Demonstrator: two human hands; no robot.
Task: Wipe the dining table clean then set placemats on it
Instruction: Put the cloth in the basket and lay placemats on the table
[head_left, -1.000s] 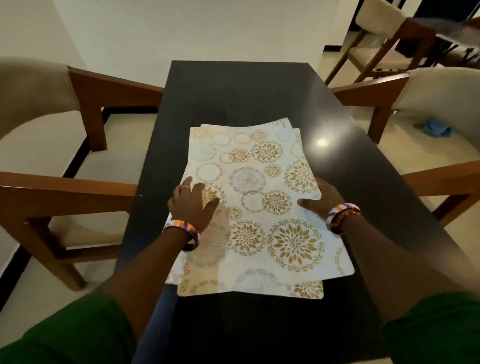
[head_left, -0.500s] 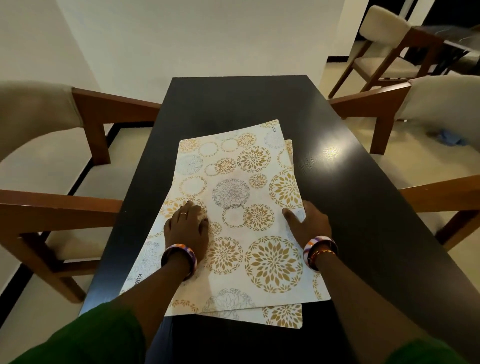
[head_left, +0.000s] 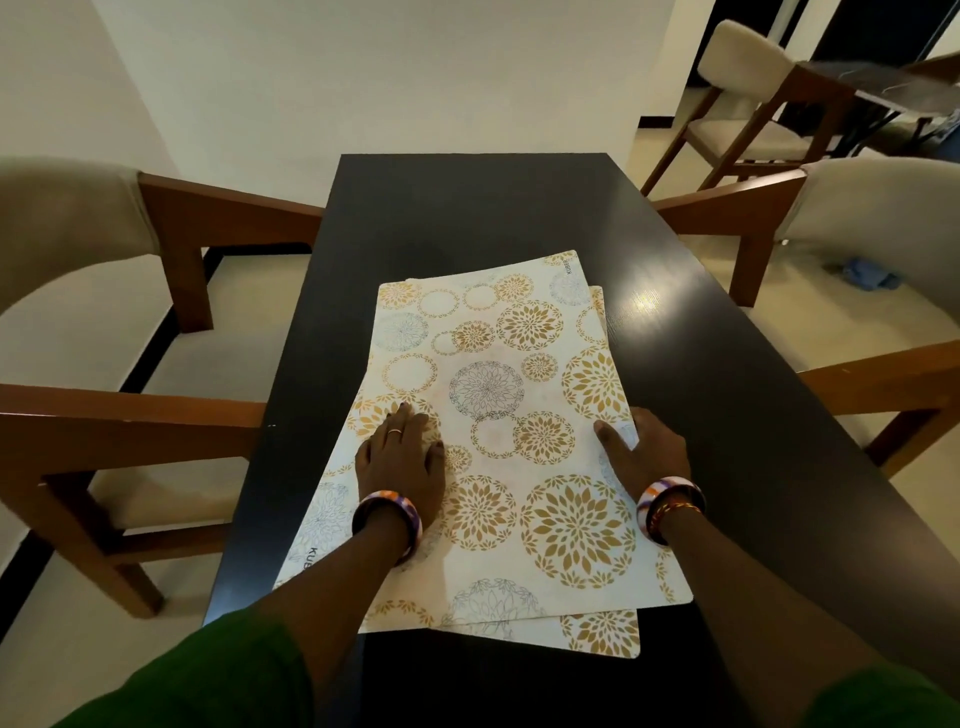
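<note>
At nine o'clock a wooden armchair (head_left: 130, 332) with a cream seat stood beside the dark bench (head_left: 483, 208). A fanned stack of placemats (head_left: 498, 415), white with gold and grey floral rings, lay on the near half of the bench, slightly askew, with a lower mat's corner showing at five o'clock. The left hand (head_left: 400, 457) lay palm down on the top mat toward its left edge, fingers (head_left: 397, 423) flat and close together, a ring on one, a striped bangle at the wrist. The right hand (head_left: 644, 452) rested at the stack's right edge, at three o'clock of the mats, thumb lying on the top mat; its other fingers seemed to curl over or under the edge, though I cannot tell whether they pinched a mat. A second armchair (head_left: 852, 223) stood at three o'clock of the bench, with a blue cloth (head_left: 872, 278) on the floor beyond it.
</note>
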